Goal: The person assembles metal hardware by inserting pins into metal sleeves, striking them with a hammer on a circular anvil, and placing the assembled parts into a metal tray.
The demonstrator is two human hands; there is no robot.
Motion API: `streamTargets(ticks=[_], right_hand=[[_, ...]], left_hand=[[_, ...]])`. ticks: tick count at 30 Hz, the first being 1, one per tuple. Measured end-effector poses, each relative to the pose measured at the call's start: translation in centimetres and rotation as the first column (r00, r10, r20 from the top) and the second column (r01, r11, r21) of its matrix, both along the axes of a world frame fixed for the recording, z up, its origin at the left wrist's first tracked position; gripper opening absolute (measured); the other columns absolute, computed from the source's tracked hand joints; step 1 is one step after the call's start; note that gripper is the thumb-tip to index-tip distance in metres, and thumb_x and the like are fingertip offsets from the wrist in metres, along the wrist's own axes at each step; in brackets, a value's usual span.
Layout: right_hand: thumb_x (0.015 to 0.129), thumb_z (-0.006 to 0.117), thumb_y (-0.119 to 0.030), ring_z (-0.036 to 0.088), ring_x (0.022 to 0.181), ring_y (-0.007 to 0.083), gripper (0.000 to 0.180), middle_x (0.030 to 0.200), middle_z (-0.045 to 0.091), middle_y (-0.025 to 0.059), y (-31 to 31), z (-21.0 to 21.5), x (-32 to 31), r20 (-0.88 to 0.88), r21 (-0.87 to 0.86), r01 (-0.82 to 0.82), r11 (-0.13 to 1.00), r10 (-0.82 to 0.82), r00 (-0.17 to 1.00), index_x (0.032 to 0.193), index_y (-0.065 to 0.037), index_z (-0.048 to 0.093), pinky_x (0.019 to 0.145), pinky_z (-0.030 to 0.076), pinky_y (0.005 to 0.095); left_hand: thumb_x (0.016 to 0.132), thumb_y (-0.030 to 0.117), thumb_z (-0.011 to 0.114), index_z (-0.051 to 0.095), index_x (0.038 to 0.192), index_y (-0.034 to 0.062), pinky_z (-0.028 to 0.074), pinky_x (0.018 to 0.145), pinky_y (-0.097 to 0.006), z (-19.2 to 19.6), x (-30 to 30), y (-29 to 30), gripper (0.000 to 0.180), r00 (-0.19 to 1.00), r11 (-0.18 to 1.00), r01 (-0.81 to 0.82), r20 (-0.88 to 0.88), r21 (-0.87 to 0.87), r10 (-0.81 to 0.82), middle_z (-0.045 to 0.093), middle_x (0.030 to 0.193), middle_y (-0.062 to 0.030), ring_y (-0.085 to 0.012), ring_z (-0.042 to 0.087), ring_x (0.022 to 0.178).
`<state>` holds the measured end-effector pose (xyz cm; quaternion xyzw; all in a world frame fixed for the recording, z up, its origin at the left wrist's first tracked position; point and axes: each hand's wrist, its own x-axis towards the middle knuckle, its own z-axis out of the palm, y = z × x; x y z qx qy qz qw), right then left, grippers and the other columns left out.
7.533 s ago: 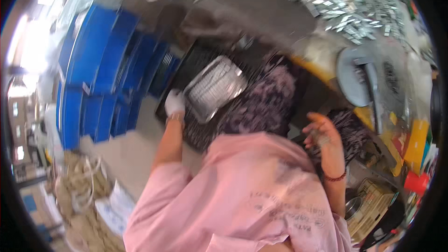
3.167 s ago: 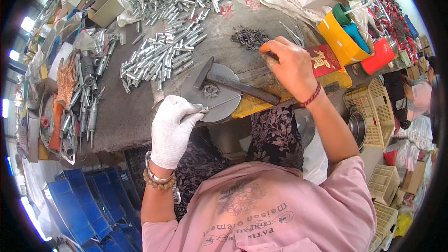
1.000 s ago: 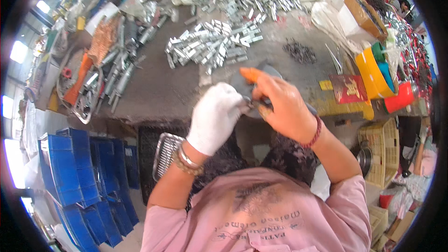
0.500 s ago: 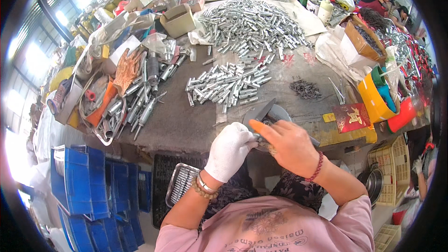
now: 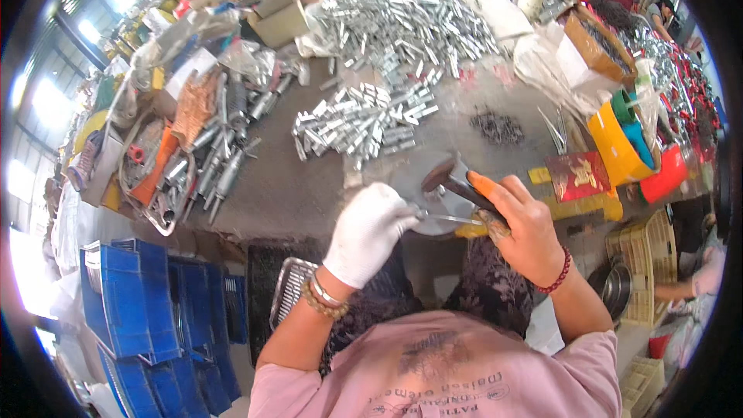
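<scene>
My left hand (image 5: 370,228), in a white knit glove, has its thumb and fingers pinched on a small silvery metal piece (image 5: 420,214) that is mostly hidden. My bare right hand (image 5: 526,228) grips a hammer (image 5: 481,200) by its dark handle, with the head tilted over a round grey metal block (image 5: 409,178) at the bench edge. A thin bright metal rod (image 5: 455,220) spans from the left fingertips to the right hand's fingers; which hand holds it I cannot tell. Beyond lie a small heap of silvery metal tubes (image 5: 364,120) and a pile of small dark pins (image 5: 499,128).
A larger heap of metal tubes (image 5: 406,23) covers the back of the bench. Tools and an orange glove (image 5: 195,108) crowd the left. Tweezers (image 5: 554,130), a red card (image 5: 579,176) and a yellow container (image 5: 619,143) sit right. Blue bins (image 5: 128,302) stand below left.
My right hand has moved right, away from my left hand, and the hammer head has turned into view. The thin rod now shows between the hands. The whole view has shifted slightly.
</scene>
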<state>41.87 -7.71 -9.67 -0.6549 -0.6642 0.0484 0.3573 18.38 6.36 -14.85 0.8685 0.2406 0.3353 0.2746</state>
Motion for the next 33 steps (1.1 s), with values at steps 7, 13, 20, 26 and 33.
streamTargets(ticks=[7, 13, 20, 26, 33], right_hand=[[0.091, 0.067, 0.005, 0.069, 0.077, 0.0348, 0.063, 0.097, 0.062, 0.0113, -2.0, 0.2, -0.3, 0.083, -0.064, -0.108, 0.992, 0.114, 0.990, 0.150, -0.018, 0.070, 0.068, 0.055, 0.0442], [0.086, 0.070, 0.004, 0.069, 0.075, 0.0324, 0.066, 0.097, 0.062, 0.0096, -2.2, -1.0, -0.7, 0.113, 0.158, -0.145, 0.977, 0.128, 0.985, 0.149, -0.018, 0.070, 0.067, 0.056, 0.0444], [0.084, 0.070, 0.006, 0.067, 0.090, 0.0355, 0.062, 0.103, 0.062, 0.0127, -0.8, -1.0, 0.3, -0.088, -0.108, -0.121, 0.987, 0.112, 0.990, 0.142, -0.016, 0.074, 0.081, 0.059, 0.0433], [0.082, 0.077, -0.003, 0.064, 0.111, 0.0322, 0.036, 0.113, 0.063, 0.0084, 0.1, -1.3, -1.0, 0.339, -0.006, -0.024, 1.000, 0.024, 0.941, 0.117, -0.010, 0.075, 0.093, 0.054, 0.0467], [0.085, 0.080, -0.006, 0.071, 0.084, 0.0398, 0.024, 0.089, 0.069, 0.0148, -1.6, -2.2, -3.7, 0.107, -0.146, -0.052, 0.988, 0.068, 0.992, 0.101, -0.005, 0.062, 0.074, 0.055, 0.0504]], left_hand=[[0.081, 0.007, 0.089, 0.079, 0.098, 0.0034, 0.053, 0.083, -0.038, 0.3, -0.3, 0.0, 0.020, 0.998, 0.999, 0.002, -0.069, -0.036, -0.004, 0.067, 0.092, -0.0093, -0.0284, 0.066, 0.091], [0.081, 0.004, 0.087, 0.078, 0.099, 0.0025, 0.053, 0.084, -0.039, 0.4, -0.2, -0.2, 0.020, 0.998, 0.998, 0.004, -0.064, -0.059, -0.008, 0.067, 0.094, -0.0100, -0.0294, 0.066, 0.092], [0.082, 0.004, 0.087, 0.079, 0.099, 0.0018, 0.053, 0.084, -0.038, 0.7, -0.3, -0.5, 0.019, 0.996, 0.999, 0.000, -0.093, -0.045, -0.005, 0.067, 0.093, -0.0093, -0.0287, 0.066, 0.093], [0.084, 0.004, 0.087, 0.080, 0.102, 0.0025, 0.053, 0.085, -0.036, 0.2, -0.7, -0.5, 0.020, 1.000, 0.994, 0.008, -0.026, -0.105, -0.010, 0.067, 0.096, -0.0085, -0.0260, 0.066, 0.093], [0.087, 0.002, 0.084, 0.079, 0.119, 0.0052, 0.054, 0.086, -0.034, -0.2, -0.7, -1.2, 0.032, 0.997, 0.997, -0.065, 0.030, -0.051, 0.067, 0.068, 0.099, -0.0063, -0.0222, 0.066, 0.098]])
